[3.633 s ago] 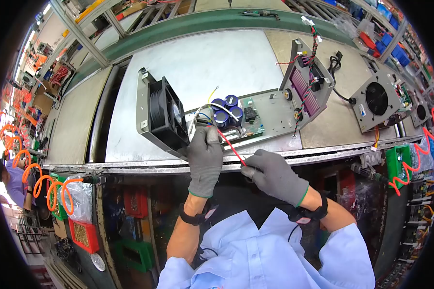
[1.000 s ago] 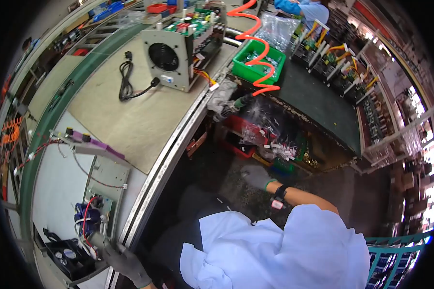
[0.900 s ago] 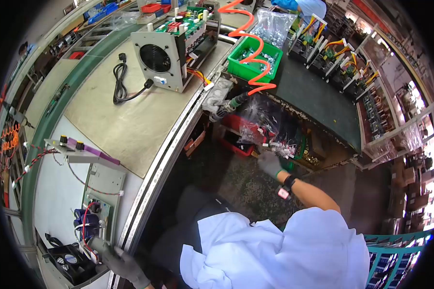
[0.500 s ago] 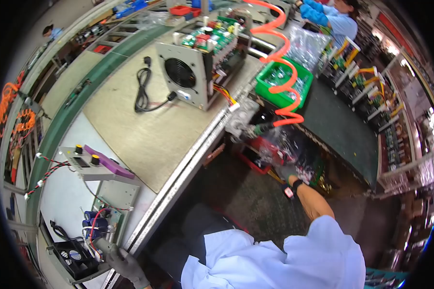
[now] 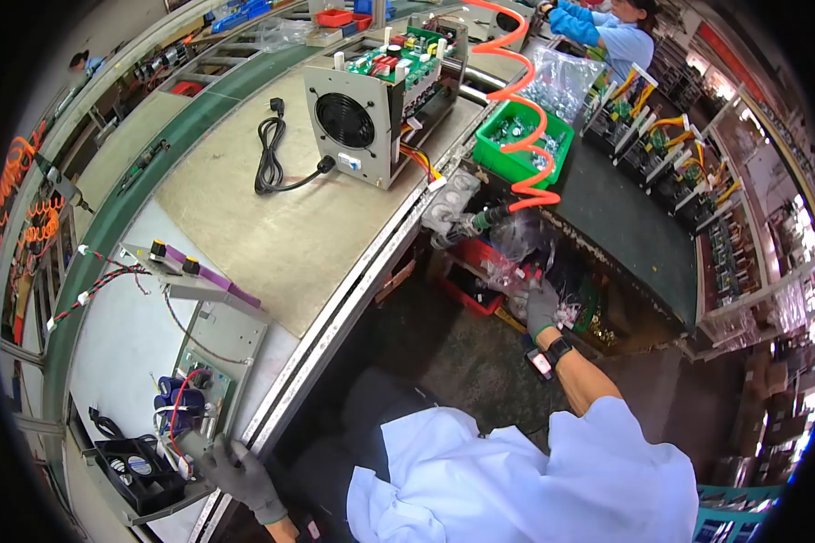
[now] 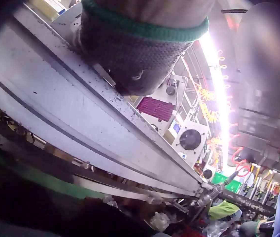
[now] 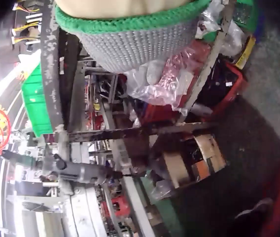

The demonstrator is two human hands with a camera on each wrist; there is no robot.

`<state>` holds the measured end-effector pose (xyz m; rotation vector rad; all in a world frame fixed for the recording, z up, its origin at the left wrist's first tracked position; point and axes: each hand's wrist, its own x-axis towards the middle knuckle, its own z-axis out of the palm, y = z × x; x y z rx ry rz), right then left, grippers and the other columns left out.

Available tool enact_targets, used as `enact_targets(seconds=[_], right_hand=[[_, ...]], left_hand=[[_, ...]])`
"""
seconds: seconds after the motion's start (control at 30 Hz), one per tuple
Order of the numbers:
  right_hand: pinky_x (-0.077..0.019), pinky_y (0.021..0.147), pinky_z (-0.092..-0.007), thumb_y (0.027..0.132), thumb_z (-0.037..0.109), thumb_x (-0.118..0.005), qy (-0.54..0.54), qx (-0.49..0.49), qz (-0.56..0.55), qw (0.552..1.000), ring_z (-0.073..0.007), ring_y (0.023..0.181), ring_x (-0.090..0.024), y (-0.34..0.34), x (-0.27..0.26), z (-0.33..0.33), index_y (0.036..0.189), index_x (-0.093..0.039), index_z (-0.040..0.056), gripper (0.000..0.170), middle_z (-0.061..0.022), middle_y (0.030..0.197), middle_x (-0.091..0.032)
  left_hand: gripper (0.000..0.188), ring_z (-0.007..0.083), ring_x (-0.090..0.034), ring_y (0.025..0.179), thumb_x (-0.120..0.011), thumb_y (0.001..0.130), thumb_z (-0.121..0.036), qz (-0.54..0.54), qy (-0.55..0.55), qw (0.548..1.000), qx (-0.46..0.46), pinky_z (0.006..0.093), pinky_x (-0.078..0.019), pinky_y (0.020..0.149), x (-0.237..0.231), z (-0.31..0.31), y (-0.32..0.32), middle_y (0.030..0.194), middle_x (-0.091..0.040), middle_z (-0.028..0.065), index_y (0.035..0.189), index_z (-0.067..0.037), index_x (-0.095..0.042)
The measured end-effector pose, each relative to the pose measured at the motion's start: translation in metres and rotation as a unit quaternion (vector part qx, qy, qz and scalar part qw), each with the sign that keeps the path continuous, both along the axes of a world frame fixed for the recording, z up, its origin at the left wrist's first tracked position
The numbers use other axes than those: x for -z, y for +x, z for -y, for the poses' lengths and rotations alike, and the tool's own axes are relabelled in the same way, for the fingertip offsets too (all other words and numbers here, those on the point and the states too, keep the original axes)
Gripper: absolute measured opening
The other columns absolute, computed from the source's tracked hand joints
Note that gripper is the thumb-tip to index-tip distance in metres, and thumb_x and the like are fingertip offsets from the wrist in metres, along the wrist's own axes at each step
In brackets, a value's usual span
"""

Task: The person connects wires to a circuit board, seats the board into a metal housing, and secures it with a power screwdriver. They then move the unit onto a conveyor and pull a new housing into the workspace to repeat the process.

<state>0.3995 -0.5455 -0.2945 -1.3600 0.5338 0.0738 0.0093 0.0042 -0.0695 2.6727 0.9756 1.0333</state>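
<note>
Fetching step, apparently: right hand at the plastic bag below the dark surface's edge; left hand beside the metal frame. Neither grip's closure can be told; picking out a part seems called for.

Electronics assembly workshop, on a factory floor
A long worktop bears an open metal chassis and a fan-fronted unit with a green circuit board on top; near them are a coiled orange hose, a green bin of small parts and a row of upright board assemblies with yellow wires; farther back, a second worker in light blue
</note>
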Motion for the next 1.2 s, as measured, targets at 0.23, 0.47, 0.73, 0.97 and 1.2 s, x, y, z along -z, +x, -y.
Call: enact_targets(seconds=[0.23,0.47,0.73,0.97,1.2], right_hand=[[-0.0512,0.051,-0.0320,0.101,0.019,-0.062,-0.110,-0.003,0.121,0.987,-0.0159,0.064,-0.067,-0.077,-0.058,-0.010,0.118,-0.066,0.0066,0.021,-0.0054,0.085,-0.067],[-0.0550,0.068,-0.0391,0.096,0.019,-0.066,-0.605,-0.050,0.366,0.706,-0.0263,0.076,-0.070,-0.081,-0.264,-0.042,0.106,-0.066,0.0069,0.015,-0.0121,0.085,-0.069],[-0.0512,0.095,-0.0379,0.095,0.006,-0.062,-0.415,-0.148,0.570,0.694,-0.0317,0.112,-0.064,-0.029,-0.391,-0.118,0.138,-0.051,0.0010,0.045,-0.0184,0.123,-0.062],[-0.0520,0.103,-0.0418,0.107,0.024,-0.055,0.101,-0.354,0.390,0.844,-0.0279,0.122,-0.061,0.034,-0.463,-0.202,0.146,-0.045,0.0036,0.046,-0.0143,0.134,-0.056],[-0.0401,0.067,-0.0173,0.107,0.015,-0.053,-0.082,-0.350,0.595,0.719,-0.0025,0.077,-0.048,-0.097,-0.582,-0.408,0.141,-0.056,0.0037,0.036,-0.0003,0.102,-0.058]], left_hand=[[0.022,0.0373,-0.056,0.094,-0.068,0.090,-0.012,0.000,0.023,0.999,0.032,0.0497,-0.0446,0.081,-0.004,-0.005,-0.003,0.097,-0.058,0.0175,0.111,-0.005,-0.070],[0.018,0.0345,-0.055,0.089,-0.075,0.086,-0.024,0.042,0.026,0.999,-0.020,0.0490,-0.0420,0.083,-0.005,-0.002,0.002,0.089,-0.057,0.0133,0.095,-0.009,-0.070],[0.018,0.0314,-0.057,0.088,-0.080,0.077,-0.028,0.085,-0.029,0.995,-0.041,0.0473,-0.0447,0.077,-0.001,-0.014,-0.007,0.084,-0.058,0.0085,0.079,-0.013,-0.070],[0.021,0.0312,-0.055,0.085,-0.085,0.073,-0.021,0.096,0.005,0.995,-0.005,0.0460,-0.0440,0.074,-0.006,-0.032,-0.008,0.080,-0.055,0.0076,0.077,-0.010,-0.067],[0.023,0.0320,-0.056,0.089,-0.085,0.071,-0.026,0.060,-0.045,0.997,-0.021,0.0468,-0.0447,0.079,-0.007,-0.048,-0.003,0.083,-0.057,0.0082,0.077,-0.012,-0.068]])
